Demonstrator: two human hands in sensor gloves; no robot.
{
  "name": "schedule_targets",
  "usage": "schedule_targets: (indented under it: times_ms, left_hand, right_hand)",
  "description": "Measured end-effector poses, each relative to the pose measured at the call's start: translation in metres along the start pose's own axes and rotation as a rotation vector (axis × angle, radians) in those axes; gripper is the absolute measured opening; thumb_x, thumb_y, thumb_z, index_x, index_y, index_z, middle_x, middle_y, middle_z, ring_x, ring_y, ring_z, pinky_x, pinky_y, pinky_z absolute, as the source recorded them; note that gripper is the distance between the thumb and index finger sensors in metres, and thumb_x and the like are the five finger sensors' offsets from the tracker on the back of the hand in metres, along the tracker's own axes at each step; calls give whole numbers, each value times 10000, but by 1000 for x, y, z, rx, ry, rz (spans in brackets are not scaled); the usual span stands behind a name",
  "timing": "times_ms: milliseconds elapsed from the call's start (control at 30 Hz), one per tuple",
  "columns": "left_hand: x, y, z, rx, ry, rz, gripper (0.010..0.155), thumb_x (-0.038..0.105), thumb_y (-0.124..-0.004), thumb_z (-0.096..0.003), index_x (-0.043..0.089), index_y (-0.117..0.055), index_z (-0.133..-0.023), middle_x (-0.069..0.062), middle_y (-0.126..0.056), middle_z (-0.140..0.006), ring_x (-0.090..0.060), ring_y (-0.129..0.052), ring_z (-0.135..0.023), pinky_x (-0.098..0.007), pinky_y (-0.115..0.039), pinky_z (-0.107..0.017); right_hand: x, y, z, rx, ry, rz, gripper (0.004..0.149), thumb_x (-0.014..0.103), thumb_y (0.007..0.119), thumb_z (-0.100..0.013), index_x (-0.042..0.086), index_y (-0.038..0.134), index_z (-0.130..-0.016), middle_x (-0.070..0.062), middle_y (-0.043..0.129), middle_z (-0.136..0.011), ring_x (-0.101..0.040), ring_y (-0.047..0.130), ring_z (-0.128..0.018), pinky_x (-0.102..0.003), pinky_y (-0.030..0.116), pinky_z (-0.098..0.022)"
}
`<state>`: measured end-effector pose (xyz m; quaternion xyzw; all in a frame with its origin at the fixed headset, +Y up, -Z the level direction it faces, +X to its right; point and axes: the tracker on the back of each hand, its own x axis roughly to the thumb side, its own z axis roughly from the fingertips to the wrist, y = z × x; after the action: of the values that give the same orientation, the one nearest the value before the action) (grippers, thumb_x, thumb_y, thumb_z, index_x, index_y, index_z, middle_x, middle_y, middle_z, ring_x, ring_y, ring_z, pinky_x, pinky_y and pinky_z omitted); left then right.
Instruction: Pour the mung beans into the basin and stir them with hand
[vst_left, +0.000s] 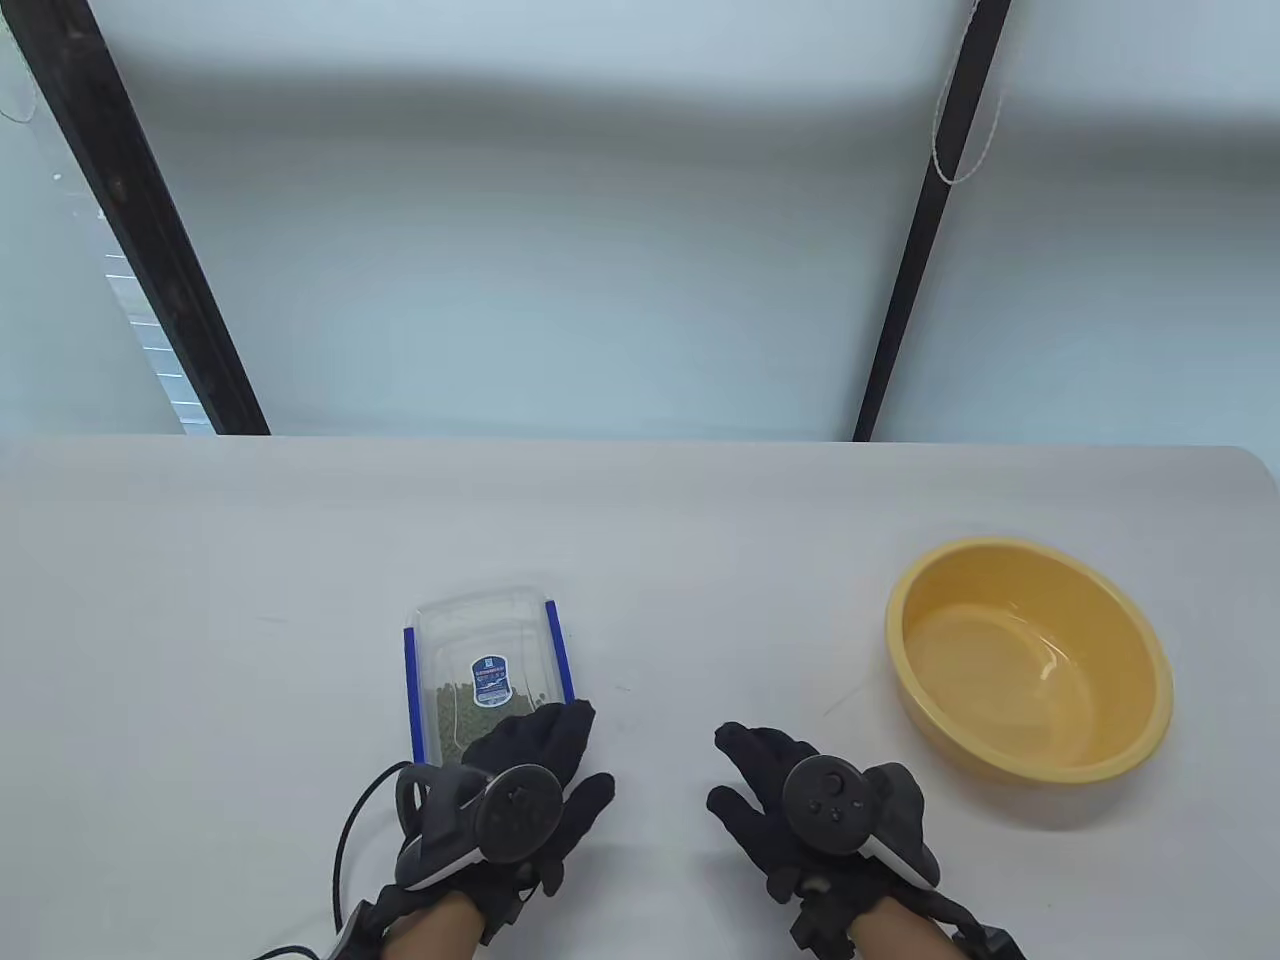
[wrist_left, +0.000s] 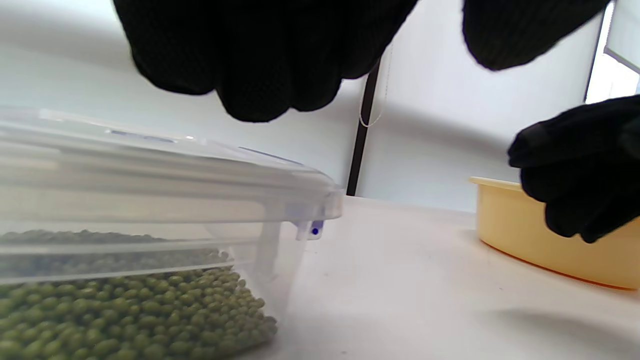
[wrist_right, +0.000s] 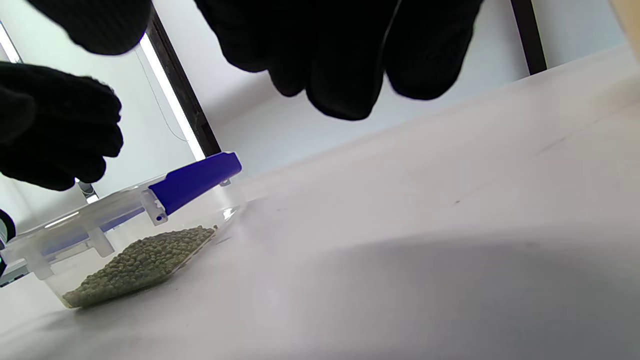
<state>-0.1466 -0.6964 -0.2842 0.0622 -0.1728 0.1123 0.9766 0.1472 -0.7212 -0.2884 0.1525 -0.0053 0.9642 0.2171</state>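
Observation:
A clear plastic box (vst_left: 485, 650) with blue side latches (wrist_right: 195, 182) and its lid on lies on the table, left of centre. Green mung beans (wrist_left: 125, 310) fill its lower part. My left hand (vst_left: 578, 750) hovers over the box's near right corner, and its fingers (wrist_left: 250, 60) hang just above the lid without gripping it. A little to the right of the box, my right hand (vst_left: 737, 775) floats over the bare table with loosely spread fingers (wrist_right: 340, 55), holding nothing. The yellow basin (vst_left: 1010, 670) stands at the right, apart from both hands.
The grey table (vst_left: 700, 560) stretches between box and basin. Its far edge meets a pale wall with two dark slanted bars (vst_left: 170, 260). A glove cable (vst_left: 345, 850) trails off near my left wrist.

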Motion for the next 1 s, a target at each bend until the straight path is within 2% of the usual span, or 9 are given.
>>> schedule_targets:
  times_ms: [100,200,300,400,467,533,667,767,1000]
  left_hand:
    - [-25,6,-3,44,116,7,744,662,-672,-489,223,-595,-1086,-125,-705,-1107,-377,-838,-934,-559,-742,-660]
    - [-65,11,-2,130,348,-13,799,666,-657,-509,189,-485,-1126,-215,-539,-1157,-478,-686,-990,-608,-653,-687]
    - [-102,-4,3,4,626,104,933,707,-651,-510,115,-317,-1150,-298,-451,-1162,-565,-603,-994,-645,-609,-685]
    - [-127,-26,7,-162,785,309,1020,761,-642,-489,55,-277,-1128,-257,-566,-1137,-498,-738,-953,-592,-700,-661]
    - [-136,-33,6,-92,866,652,960,679,-761,-481,52,-398,-1112,-186,-749,-1038,-388,-893,-843,-531,-790,-597]
    - [-139,-38,8,-111,934,818,920,597,-833,-471,58,-445,-1108,-191,-751,-1000,-357,-900,-789,-526,-784,-590]
    - [-144,-53,14,-227,923,990,843,635,-841,-459,98,-578,-1053,-115,-816,-897,-216,-958,-634,-457,-850,-521]
    - [-142,-69,17,-210,885,1138,767,642,-855,-451,133,-628,-978,-75,-850,-817,-172,-982,-561,-436,-877,-475]
    - [-103,-68,4,-266,715,1179,728,646,-867,-449,161,-660,-951,-72,-847,-768,-122,-981,-505,-408,-890,-445]
  right_hand:
    - [-6,-2,-1,-2,20,-43,690,636,683,-440,290,592,-1030,14,689,-1012,-205,861,-840,-438,742,-657]
    - [-7,-3,-1,-5,23,-31,688,639,678,-441,293,590,-1029,17,689,-1012,-202,862,-840,-435,744,-657]
    - [-7,0,-1,20,32,-63,688,639,677,-442,293,589,-1031,17,688,-1013,-201,860,-842,-437,741,-659]
    - [-6,3,-3,48,35,-75,689,643,673,-444,299,581,-1034,23,680,-1019,-197,853,-851,-435,736,-667]
    - [-4,4,-4,59,31,-65,692,648,669,-444,304,575,-1037,31,676,-1023,-190,850,-857,-433,734,-673]
    - [-2,5,-5,69,31,-68,691,654,663,-446,313,568,-1039,38,671,-1027,-184,847,-862,-429,733,-678]
    - [-1,12,-9,123,51,-93,704,668,647,-455,322,525,-1056,50,651,-1042,-174,836,-876,-421,725,-693]
    - [-5,15,-10,142,82,-122,760,679,633,-458,296,429,-1082,49,638,-1045,-169,843,-865,-415,729,-689]
    - [-18,2,-11,107,172,-345,797,710,591,-460,246,417,-1084,22,698,-993,-158,904,-770,-381,772,-631]
